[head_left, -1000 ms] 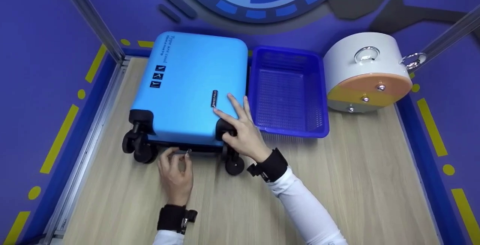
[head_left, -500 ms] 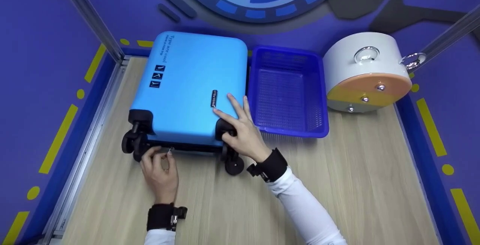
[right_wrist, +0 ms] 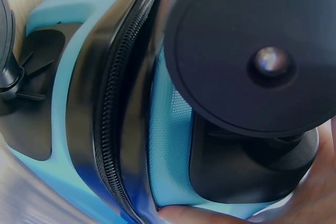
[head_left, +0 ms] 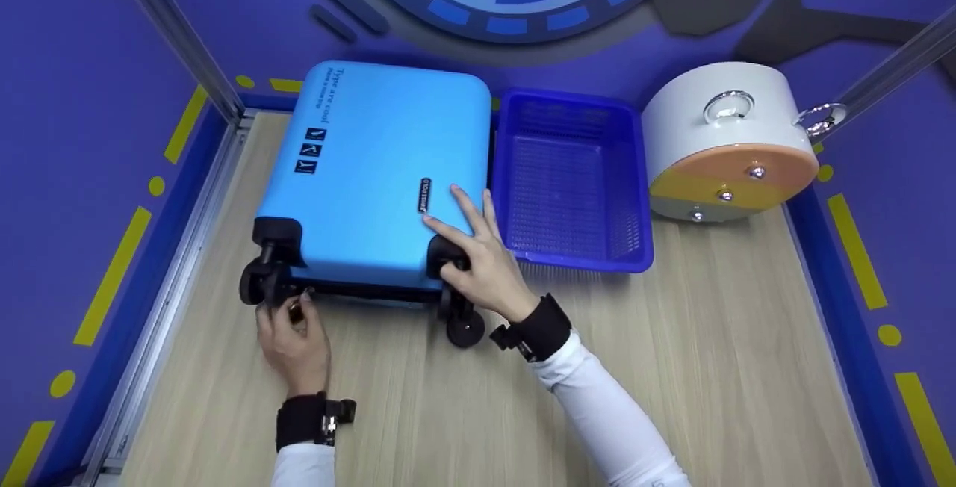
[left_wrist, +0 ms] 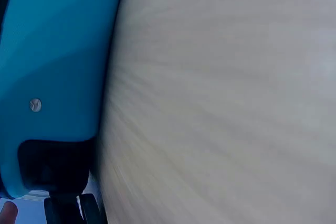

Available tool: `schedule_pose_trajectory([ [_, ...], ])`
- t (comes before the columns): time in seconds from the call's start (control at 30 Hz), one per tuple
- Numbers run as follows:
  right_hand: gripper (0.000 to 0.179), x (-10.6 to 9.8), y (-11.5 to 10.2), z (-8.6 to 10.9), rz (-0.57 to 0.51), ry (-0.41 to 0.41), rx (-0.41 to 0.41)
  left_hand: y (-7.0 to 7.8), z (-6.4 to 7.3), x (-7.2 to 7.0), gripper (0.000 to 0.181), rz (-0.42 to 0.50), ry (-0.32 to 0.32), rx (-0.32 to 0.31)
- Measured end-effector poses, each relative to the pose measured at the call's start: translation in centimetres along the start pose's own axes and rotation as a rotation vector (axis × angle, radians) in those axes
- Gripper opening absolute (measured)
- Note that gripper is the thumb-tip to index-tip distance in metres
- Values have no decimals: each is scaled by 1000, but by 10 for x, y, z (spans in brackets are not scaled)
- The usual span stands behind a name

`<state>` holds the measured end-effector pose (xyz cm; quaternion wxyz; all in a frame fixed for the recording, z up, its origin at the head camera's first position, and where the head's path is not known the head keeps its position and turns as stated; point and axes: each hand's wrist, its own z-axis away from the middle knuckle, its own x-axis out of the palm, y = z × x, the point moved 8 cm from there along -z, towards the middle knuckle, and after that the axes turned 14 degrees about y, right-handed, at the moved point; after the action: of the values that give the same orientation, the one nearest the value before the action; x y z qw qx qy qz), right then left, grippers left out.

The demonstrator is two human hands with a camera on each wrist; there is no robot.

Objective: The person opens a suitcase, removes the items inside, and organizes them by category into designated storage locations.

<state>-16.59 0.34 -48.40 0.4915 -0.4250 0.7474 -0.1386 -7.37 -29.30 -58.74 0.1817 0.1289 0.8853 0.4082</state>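
A light blue suitcase (head_left: 373,136) lies flat, its black wheels (head_left: 464,328) towards me. Along its near end, my left hand (head_left: 296,345) pinches a small metal zipper pull (head_left: 309,290) beside the left wheels (head_left: 263,283). My right hand (head_left: 489,274) rests with spread fingers on the near right corner, thumb beside the black corner guard (head_left: 446,257). In the right wrist view, the zipper (right_wrist: 113,103) runs between two dark bands, its teeth joined in the stretch that shows. The left wrist view holds mostly the suitcase's blue shell (left_wrist: 52,66).
A blue plastic basket (head_left: 648,196) stands right of the suitcase. Farther right is a white drum-shaped box (head_left: 680,110) with an orange, yellow and grey front and chrome handles. Purple walls enclose the wooden table (head_left: 597,367) at the back and both sides.
My left hand has moved left along the suitcase's near end, taking the zipper pull from the middle to the left wheels. The right hand has stayed in place.
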Motion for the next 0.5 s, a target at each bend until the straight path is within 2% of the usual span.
schedule_pose_trajectory([
  [0.13, 69, -1, 1, 0, -2, -1, 2, -1, -7, -1, 19, -8, 23, 20],
  [0.27, 69, -1, 1, 0, -11, -6, -7, -3, -10, -1, 21, -12, 23, 5],
  [0.4, 68, -1, 1, -1, -28, 0, -31, -7, -7, 0, 20, 34, -5, -78],
  [0.5, 67, -1, 2, 0, -39, 1, -41, -7, -4, 0, 18, 74, -33, -112],
])
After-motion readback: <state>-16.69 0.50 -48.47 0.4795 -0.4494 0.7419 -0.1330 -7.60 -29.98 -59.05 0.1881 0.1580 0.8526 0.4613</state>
